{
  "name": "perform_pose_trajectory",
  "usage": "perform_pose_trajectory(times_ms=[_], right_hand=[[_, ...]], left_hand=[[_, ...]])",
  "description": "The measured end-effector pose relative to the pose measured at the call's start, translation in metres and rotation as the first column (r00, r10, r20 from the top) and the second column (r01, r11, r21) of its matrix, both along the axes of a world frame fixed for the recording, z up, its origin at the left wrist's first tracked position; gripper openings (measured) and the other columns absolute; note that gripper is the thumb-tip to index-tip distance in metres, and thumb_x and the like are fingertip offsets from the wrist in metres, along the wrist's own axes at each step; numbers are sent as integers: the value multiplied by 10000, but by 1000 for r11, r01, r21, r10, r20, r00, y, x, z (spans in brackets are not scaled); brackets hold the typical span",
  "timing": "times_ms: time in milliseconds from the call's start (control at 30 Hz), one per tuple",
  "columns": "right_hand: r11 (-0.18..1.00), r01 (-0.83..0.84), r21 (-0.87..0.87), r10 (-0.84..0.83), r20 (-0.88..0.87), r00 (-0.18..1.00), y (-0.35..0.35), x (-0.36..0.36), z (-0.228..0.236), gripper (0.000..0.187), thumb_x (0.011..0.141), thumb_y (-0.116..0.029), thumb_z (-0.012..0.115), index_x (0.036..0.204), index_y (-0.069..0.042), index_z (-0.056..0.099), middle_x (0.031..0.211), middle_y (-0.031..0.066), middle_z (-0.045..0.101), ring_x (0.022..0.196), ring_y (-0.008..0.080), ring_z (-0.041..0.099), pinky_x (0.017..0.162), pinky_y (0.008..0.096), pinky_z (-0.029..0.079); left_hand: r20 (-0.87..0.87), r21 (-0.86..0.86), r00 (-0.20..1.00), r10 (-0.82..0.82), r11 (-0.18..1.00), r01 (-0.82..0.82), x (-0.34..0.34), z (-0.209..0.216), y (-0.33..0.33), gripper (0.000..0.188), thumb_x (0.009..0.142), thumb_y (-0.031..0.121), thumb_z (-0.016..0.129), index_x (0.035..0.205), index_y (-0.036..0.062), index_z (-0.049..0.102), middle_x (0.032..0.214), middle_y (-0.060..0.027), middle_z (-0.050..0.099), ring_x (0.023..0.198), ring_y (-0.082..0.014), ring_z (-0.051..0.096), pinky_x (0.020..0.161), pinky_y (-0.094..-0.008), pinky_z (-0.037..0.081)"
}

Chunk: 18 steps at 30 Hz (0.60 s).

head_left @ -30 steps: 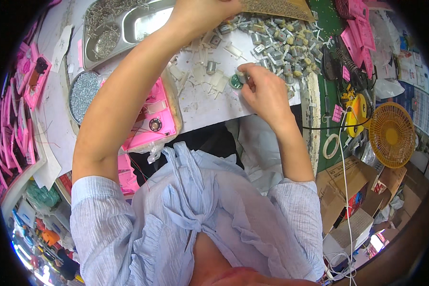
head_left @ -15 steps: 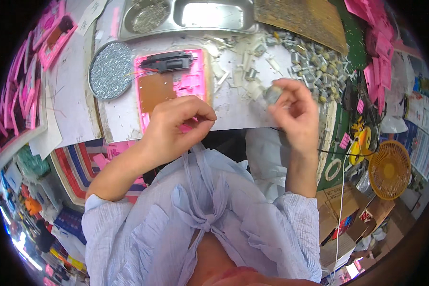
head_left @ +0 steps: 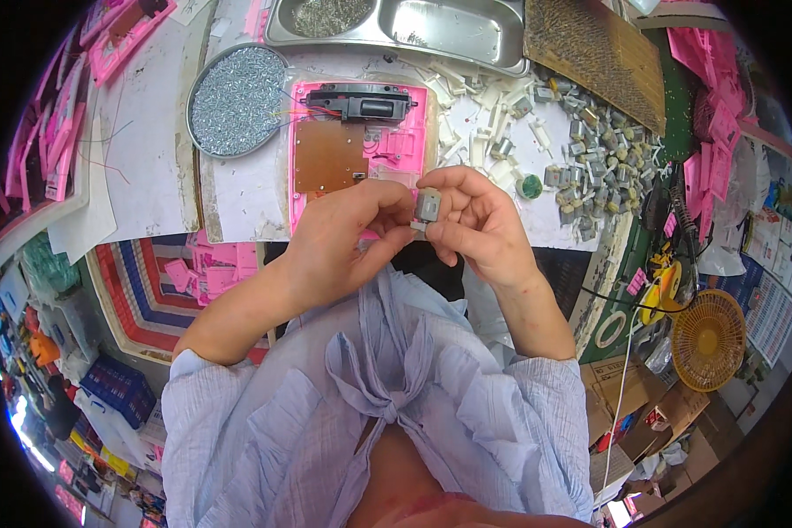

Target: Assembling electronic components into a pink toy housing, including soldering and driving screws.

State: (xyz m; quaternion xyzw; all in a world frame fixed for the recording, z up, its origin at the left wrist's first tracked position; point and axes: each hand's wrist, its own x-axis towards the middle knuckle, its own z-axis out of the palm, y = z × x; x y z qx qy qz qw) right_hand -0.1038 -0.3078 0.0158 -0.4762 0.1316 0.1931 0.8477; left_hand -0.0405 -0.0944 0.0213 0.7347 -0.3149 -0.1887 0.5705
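Between the thumb and fingers of my right hand (head_left: 480, 224) is a small silver electric motor (head_left: 428, 205). My left hand (head_left: 348, 231) is closed in a pinch right beside it; a small white piece (head_left: 418, 226) shows at its fingertips, under the motor, its kind too small to make out. Just beyond both hands lies a pink plastic casing (head_left: 400, 145) fitted with a brown circuit board (head_left: 326, 158) and a black oblong unit (head_left: 361, 103) with thin wires. My left hand overlaps the casing's near edge.
A round dish (head_left: 236, 101) of small screws stands left of the casing. Metal trays (head_left: 453, 31) sit at the back. White plastic parts (head_left: 493, 119) and a heap of motors (head_left: 598, 158) spread to the right, by a brown board (head_left: 594, 62). Pink casings (head_left: 57, 132) stack far left.
My right hand has brought the motor leftward from the parts to my left hand, and the two hands now meet. My view has shifted, so the table's things appear farther right.
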Motion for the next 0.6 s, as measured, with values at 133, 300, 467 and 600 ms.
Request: perform_pose_trajectory(times_ms=[133, 300, 467, 600], right_hand=[[985, -5, -170, 14, 53, 998, 2, -2, 6, 456, 874, 47, 705, 1306, 18, 563, 800, 23, 619, 626, 76, 588, 543, 207, 476], [802, 255, -541, 8, 437, 900, 18, -8, 4, 455, 867, -7, 752, 1286, -6, 574, 797, 21, 620, 638, 44, 557, 549, 205, 468], [779, -20, -627, 232, 258, 938, -1, 3, 16, 338, 818, -41, 817, 1126, -12, 681, 777, 23, 652, 613, 66, 550, 541, 238, 460], [778, 235, -582, 187, 572, 799, 7, 8, 19, 293, 788, -39, 837, 1048, -26, 703, 811, 54, 675, 623, 102, 590, 542, 247, 473]], left_hand=[[28, -63, 999, 33, 998, -31, -3, -5, 0, 299, 870, 8, 759, 1131, 13, 612, 980, -111, 683, 826, -204, 724, 727, -309, 603], [257, -53, 966, 40, 998, -27, -2, -8, 3, 290, 815, 9, 797, 1055, 35, 637, 929, -106, 687, 803, -267, 714, 679, -357, 575], [471, -106, 882, 33, 994, 20, 2, -11, 5, 261, 778, 4, 812, 983, 46, 656, 916, -109, 696, 799, -305, 695, 671, -377, 550], [337, -181, 940, 54, 983, 8, 7, -8, 8, 256, 782, -9, 809, 982, 34, 654, 941, -119, 704, 824, -285, 698, 701, -364, 554]])
